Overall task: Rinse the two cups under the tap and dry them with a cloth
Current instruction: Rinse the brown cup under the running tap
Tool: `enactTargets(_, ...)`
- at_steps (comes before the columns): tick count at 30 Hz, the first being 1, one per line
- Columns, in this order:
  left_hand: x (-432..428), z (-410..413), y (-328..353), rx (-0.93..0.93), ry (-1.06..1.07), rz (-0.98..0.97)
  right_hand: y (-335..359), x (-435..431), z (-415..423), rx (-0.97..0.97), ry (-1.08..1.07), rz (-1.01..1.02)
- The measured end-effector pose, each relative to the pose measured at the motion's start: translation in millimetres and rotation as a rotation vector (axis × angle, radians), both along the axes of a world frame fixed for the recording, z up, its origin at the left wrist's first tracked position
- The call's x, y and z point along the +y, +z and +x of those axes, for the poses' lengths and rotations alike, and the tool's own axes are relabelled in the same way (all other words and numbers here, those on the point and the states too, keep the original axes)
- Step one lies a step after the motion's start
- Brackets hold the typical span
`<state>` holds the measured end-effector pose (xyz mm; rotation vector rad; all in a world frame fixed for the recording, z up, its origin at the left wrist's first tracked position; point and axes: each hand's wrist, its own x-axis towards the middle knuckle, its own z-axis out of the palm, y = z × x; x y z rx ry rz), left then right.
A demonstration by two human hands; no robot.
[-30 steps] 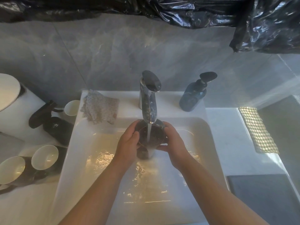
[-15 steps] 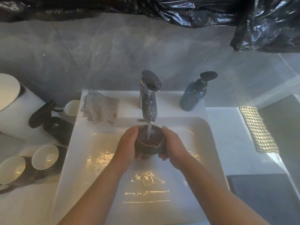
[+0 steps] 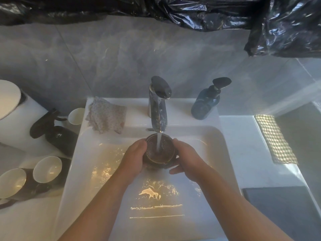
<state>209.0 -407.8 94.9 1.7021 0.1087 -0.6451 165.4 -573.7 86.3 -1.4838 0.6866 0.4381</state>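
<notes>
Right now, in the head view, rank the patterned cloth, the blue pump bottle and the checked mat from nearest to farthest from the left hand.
From the left hand, which grips the cup:
1. patterned cloth, on the back-left sink ledge.
2. blue pump bottle, on the back-right ledge.
3. checked mat, far right on the counter.

dark cup (image 3: 167,150), upright, under running tap (image 3: 158,117)
</notes>
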Motion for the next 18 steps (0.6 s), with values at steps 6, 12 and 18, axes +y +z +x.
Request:
enactTargets(6, -5.3, -1.9, -1.9, 0.124, 0.042, -0.194, 4.0, 2.8, 1.4, -0.106, -0.134, 0.178)
enactTargets(12, -17.9, -2.4, -3.3, 0.16, 0.182, -0.184, 10.1, 18.4, 0.4, -0.242, -0.206, 0.099)
enactTargets(18, -19.4, -7.1, 0.0, 0.023, 0.203, -0.206, 2.9, 28.1, 12.6, -0.19, -0.346, 0.158)
